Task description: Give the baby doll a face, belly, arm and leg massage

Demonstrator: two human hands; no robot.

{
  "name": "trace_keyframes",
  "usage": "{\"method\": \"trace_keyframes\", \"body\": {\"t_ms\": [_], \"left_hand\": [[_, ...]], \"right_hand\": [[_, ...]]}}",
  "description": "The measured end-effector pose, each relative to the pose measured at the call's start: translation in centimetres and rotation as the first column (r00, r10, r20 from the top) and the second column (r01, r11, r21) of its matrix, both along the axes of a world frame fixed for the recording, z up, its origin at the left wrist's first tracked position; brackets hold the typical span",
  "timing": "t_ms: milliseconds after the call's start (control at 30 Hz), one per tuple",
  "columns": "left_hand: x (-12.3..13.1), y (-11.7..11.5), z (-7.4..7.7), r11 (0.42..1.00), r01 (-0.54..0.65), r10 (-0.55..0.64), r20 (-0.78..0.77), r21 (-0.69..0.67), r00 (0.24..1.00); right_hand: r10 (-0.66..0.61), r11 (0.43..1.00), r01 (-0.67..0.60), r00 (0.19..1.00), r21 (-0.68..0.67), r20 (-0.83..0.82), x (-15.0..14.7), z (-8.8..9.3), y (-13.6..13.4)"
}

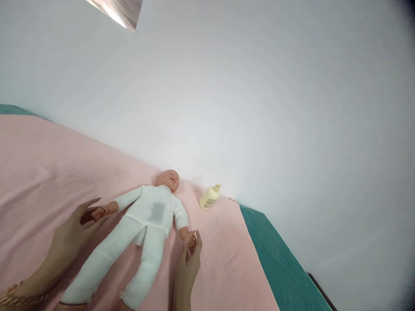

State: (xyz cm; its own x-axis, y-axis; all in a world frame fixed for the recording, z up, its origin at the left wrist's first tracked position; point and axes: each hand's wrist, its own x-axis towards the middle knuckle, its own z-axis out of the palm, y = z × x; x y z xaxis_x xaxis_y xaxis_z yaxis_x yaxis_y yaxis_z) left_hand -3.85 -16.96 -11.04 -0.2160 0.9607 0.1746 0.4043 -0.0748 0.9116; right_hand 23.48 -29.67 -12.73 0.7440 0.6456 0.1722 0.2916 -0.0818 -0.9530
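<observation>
A baby doll [138,237] in a white top and white trousers lies on its back on a pink sheet [223,255]. Its head points towards the wall, and a grey patch marks its chest. My left hand [73,231], with a bracelet at the wrist, has thumb and fingers around the doll's hand on the left side. On the other side, my right hand [190,263] holds the doll's other hand between thumb and fingers. The doll's feet are partly cut off by the lower edge of the view.
A pale yellow pump bottle [209,198] stands on the sheet to the right of the doll's head. Green covering [275,250] shows past the sheet's right edge. Behind rises a plain white wall [246,95]. A shiny panel [121,11] is at the top left.
</observation>
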Motion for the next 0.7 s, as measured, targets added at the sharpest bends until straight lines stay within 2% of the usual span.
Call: {"method": "trace_keyframes", "body": {"t_ms": [133, 300, 433, 567, 700], "left_hand": [[1.0, 0.1, 1.6, 0.996, -0.082, 0.074, 0.181, 0.039, 0.981], [2.3, 2.0, 3.4, 0.980, -0.149, 0.098, 0.328, 0.133, 0.940], [3.9, 5.5, 4.2, 0.975, -0.167, 0.088, 0.431, 0.148, 0.898], [6.4, 9.7, 5.2, 0.978, -0.146, 0.064, 0.456, 0.147, 0.888], [8.7, 13.6, 5.8, 0.988, 0.022, -0.097, 0.512, 0.151, 0.853]], "right_hand": [[-0.032, 0.991, 0.043, 0.996, 0.126, -0.088, 0.4, 2.5, 1.6], [-0.049, 0.965, 0.044, 0.999, 0.259, 0.013, 2.8, 5.0, 5.1], [0.012, 0.943, 0.003, 0.999, 0.332, -0.044, 5.6, 6.1, 9.7], [0.135, 0.931, -0.085, 0.984, 0.355, -0.117, 8.7, 6.6, 14.5], [0.306, 0.915, -0.213, 0.920, 0.342, -0.245, 11.6, 6.1, 18.1]]}}
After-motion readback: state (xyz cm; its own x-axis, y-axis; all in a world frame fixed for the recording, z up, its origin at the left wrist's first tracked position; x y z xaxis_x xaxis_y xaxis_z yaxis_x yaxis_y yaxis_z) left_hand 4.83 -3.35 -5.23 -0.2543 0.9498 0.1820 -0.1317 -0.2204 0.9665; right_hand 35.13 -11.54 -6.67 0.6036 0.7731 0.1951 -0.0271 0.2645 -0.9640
